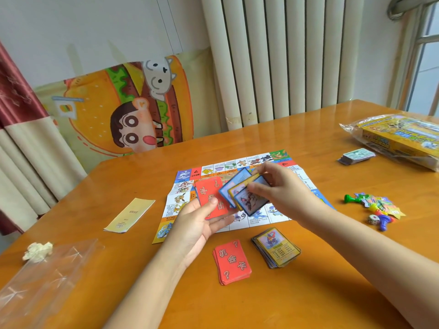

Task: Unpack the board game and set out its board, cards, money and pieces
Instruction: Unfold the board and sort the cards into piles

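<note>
While my left hand (197, 219) pinches a few red cards (210, 198) under its thumb above the board (184, 174), my right hand (282, 186) grips three fanned picture cards (247, 198) just beside them. Nearer me lie a red pile (231, 262) and a picture pile (276, 248). The money (356, 156) and pieces (373, 207) sit to my right.

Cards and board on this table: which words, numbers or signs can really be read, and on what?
"机会卡" and two "?": red card stack on the table.
"?": red square on the board.
A "?" and partly covered characters, unsure: red cards held by the left hand.
Too small or blurred: picture cards in the right hand, yellow card stack, booklet, box, money.
</note>
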A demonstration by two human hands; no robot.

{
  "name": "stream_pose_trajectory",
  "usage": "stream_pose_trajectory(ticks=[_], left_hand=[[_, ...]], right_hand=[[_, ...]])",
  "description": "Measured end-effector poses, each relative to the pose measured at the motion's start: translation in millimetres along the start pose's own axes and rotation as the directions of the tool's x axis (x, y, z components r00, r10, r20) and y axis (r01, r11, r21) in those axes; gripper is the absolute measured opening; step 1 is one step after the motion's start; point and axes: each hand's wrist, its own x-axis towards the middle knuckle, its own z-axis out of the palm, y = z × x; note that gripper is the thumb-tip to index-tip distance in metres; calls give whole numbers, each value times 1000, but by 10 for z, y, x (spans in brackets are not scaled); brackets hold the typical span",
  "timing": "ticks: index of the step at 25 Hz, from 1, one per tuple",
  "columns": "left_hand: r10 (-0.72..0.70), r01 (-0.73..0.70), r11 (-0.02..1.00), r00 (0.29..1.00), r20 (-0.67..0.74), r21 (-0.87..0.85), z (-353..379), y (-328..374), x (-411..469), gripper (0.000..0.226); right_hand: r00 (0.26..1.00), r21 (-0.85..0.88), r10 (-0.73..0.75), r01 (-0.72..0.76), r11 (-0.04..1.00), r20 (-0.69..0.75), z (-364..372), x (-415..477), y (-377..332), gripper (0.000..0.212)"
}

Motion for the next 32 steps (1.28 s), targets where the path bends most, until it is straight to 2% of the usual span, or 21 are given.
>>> stream_pose_trajectory(ticks=[2,3,6,8,10,13,15,18,20,25,27,30,32], left_hand=[[-73,72,997,997,24,25,20,-11,-33,28],[-105,105,994,994,38,13,37,-22,-51,31],[-165,169,985,982,92,-40,78,-22,-81,31],[-183,193,979,974,134,-66,79,-6,-86,29],[-193,207,974,970,146,-94,71,0,-86,27],[-181,196,973,975,129,-118,65,8,-86,25],[-161,175,978,980,118,-115,65,7,-83,25],[-140,148,986,985,100,-74,64,-8,-79,24],[-127,133,990,988,90,-55,56,-11,-74,24],[-81,84,996,995,64,-33,58,-9,-65,26],[-65,65,998,997,41,-5,65,-15,-61,23],[-65,65,998,998,4,15,63,-10,-55,24],[-75,75,997,997,-3,37,57,-4,-53,23]], right_hand=[[998,124,-30,36,992,-52,7,-25,-41,20],[995,107,-80,85,991,-53,16,-56,-63,28],[965,-126,-263,260,957,-9,54,-136,-93,58],[937,-250,-349,347,904,38,93,-150,-97,65],[926,-270,-375,372,888,43,120,-158,-92,60],[941,-228,-338,328,917,-4,105,-162,-78,31],[949,-339,-314,301,891,19,73,-148,-61,21],[931,-502,-343,359,787,126,93,-127,-30,9],[911,-553,-383,401,730,155,108,-119,-23,9],[898,-589,-388,431,683,207,52,-104,-31,8],[880,-551,-403,473,687,253,68,-125,-26,22],[853,-508,-404,522,685,331,74,-147,-15,58],[844,-529,-407,536,658,348,85,-129,4,63]])
